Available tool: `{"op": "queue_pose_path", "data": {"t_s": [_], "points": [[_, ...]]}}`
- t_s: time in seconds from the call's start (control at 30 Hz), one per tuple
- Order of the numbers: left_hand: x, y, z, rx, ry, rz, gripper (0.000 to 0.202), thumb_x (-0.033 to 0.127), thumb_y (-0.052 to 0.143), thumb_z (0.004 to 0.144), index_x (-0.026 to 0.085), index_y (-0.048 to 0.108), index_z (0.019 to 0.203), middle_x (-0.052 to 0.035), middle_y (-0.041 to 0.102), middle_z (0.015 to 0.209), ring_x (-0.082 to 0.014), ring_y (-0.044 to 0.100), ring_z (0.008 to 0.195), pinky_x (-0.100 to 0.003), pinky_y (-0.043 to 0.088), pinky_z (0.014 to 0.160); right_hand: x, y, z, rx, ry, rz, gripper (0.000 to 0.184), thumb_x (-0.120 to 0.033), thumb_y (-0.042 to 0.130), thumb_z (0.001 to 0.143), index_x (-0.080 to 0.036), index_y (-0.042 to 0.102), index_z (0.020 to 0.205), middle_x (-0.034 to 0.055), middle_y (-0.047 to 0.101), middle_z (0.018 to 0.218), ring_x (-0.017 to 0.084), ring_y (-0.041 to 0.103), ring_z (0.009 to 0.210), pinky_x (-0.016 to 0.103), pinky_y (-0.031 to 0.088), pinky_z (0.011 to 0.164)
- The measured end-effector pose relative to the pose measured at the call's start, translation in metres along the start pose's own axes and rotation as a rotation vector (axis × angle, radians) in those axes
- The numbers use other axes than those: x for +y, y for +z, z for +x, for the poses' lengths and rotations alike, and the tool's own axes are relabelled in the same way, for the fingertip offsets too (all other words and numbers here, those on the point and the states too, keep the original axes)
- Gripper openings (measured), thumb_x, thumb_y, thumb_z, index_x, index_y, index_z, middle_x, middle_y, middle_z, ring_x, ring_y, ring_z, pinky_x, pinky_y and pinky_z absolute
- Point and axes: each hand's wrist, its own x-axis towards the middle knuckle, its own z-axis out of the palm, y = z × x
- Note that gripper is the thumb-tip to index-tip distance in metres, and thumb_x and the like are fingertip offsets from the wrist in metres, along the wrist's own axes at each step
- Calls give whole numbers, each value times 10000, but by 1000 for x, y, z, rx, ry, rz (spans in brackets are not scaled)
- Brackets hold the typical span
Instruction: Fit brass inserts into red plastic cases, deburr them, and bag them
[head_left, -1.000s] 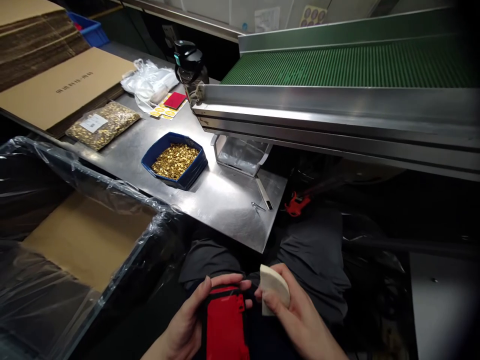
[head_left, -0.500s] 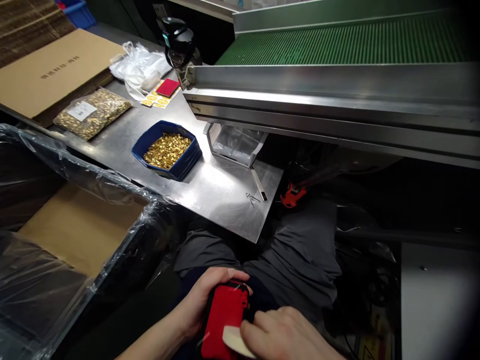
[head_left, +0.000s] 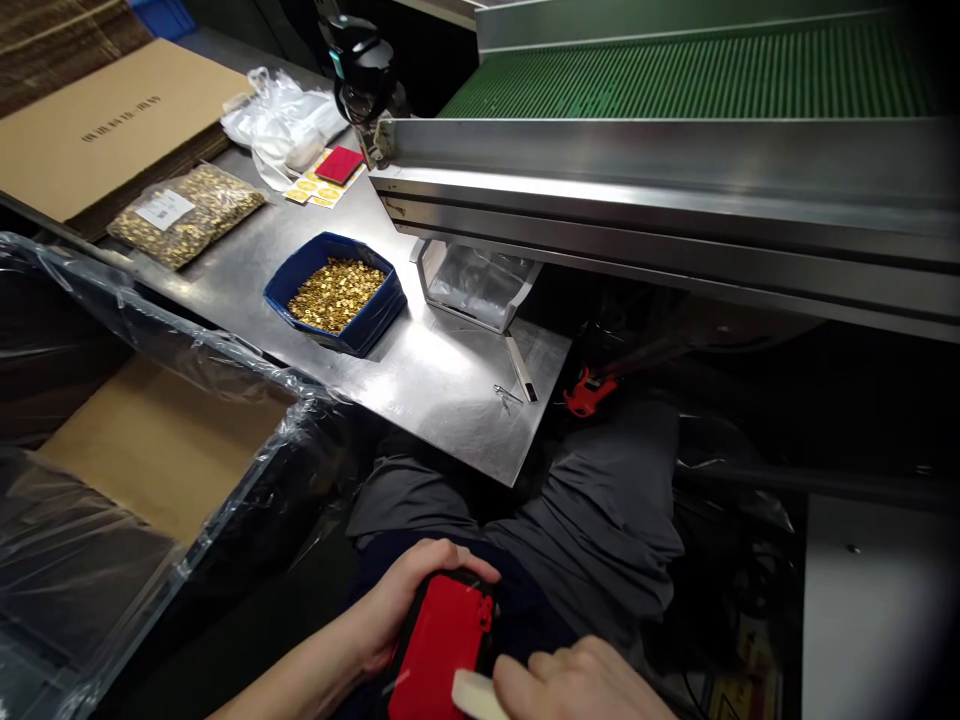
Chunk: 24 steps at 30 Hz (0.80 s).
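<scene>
My left hand (head_left: 409, 590) is wrapped around the far left side of a red case with a black edge (head_left: 439, 640), held in my lap at the bottom of the view. In my right hand (head_left: 581, 685), closed fingers grip a pale, flat, round-ended stick (head_left: 476, 695). The stick's tip lies over the lower right part of the red face; whether it touches I cannot tell. A small red fitting (head_left: 486, 612) shows near the case's far right corner. The near end of the case is cut off by the frame.
A steel table (head_left: 457, 430) bears a blue bin of small golden pieces (head_left: 334, 335), a bagged lot of golden pieces (head_left: 187, 215), a grey tray (head_left: 480, 285), and a slim pale tool (head_left: 521, 370). A green conveyor (head_left: 675, 80) runs at right; a plastic-lined bin (head_left: 292, 420) stands left.
The case has moved slightly down and left with my left hand. My right hand and the stick have shifted a little downward. Both grips stay the same.
</scene>
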Motion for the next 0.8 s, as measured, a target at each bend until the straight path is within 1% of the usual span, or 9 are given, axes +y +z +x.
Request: {"op": "queue_pose_path", "data": {"t_s": [0.07, 0.17, 0.3, 0.4, 0.5, 0.57, 0.67, 0.73, 0.8], "points": [[1, -1, -1, -22, 0, 34, 483, 421, 527, 821, 42, 775, 990, -202, 767, 888, -268, 681, 774, -366, 508, 757, -2, -1, 0, 36, -14, -41, 262, -444, 675, 859, -270, 481, 865, -75, 647, 542, 165, 578, 341, 366, 29, 331], [0, -3, 1, -50, -5, -8, 488, 425, 526, 834, 38, 770, 1005, -202, 762, 894, -264, 685, 786, -366, 507, 770, -2, -2, -1, 55, -4, -44, 348, -491, 722, 802, -265, 459, 818, -72, 643, 543, 165, 574, 334, 367, 13, 338], [-3, -8, 2, -57, -63, -103, 515, 456, 525, 840, 43, 757, 1042, -196, 759, 884, -272, 695, 746, -388, 512, 763, 1, -4, -2, -12, 57, 18, 331, -499, 704, 839, -274, 463, 859, -83, 656, 557, 166, 597, 356, 356, 29, 346], [-4, -8, 3, -47, -55, -71, 514, 439, 524, 847, 20, 760, 1030, -212, 762, 904, -258, 688, 788, -360, 507, 790, 1, -6, 0, -22, 69, -7, 299, -458, 708, 830, -277, 486, 917, -66, 691, 625, 186, 644, 412, 371, 25, 355], [-2, -3, 2, -30, -44, -54, 520, 463, 507, 860, 51, 763, 1047, -190, 767, 897, -268, 684, 789, -379, 514, 782, -2, -11, 1, -124, 66, 39, 279, -466, 692, 849, -280, 507, 943, -78, 691, 616, 178, 642, 404, 364, 36, 334], [1, 0, 1, -39, -17, 38, 480, 433, 526, 844, 59, 773, 1017, -182, 771, 887, -272, 678, 787, -381, 511, 771, -5, -13, 1, -159, 29, 49, 279, -496, 673, 861, -278, 512, 928, -76, 693, 614, 172, 634, 392, 359, 41, 318], [5, 3, 0, -36, -3, 127, 458, 414, 538, 836, 61, 779, 999, -179, 775, 909, -269, 674, 817, -362, 502, 773, -8, -11, -2, -108, 28, 29, 311, -516, 690, 837, -275, 506, 903, -62, 700, 622, 180, 636, 396, 363, 30, 322], [6, 2, -1, -13, -24, 76, 509, 467, 511, 853, 65, 771, 1027, -173, 775, 904, -269, 674, 806, -360, 501, 753, -8, -7, -6, -75, 80, 32, 345, -540, 706, 819, -273, 491, 856, -73, 670, 564, 176, 607, 358, 362, 21, 332], [6, 1, -2, -8, -61, 47, 520, 474, 513, 844, 61, 767, 1032, -167, 774, 883, -270, 673, 787, -360, 500, 734, -9, -4, -8, -43, 106, 28, 372, -550, 716, 804, -270, 470, 814, -83, 635, 514, 170, 577, 323, 364, 12, 346]]}}
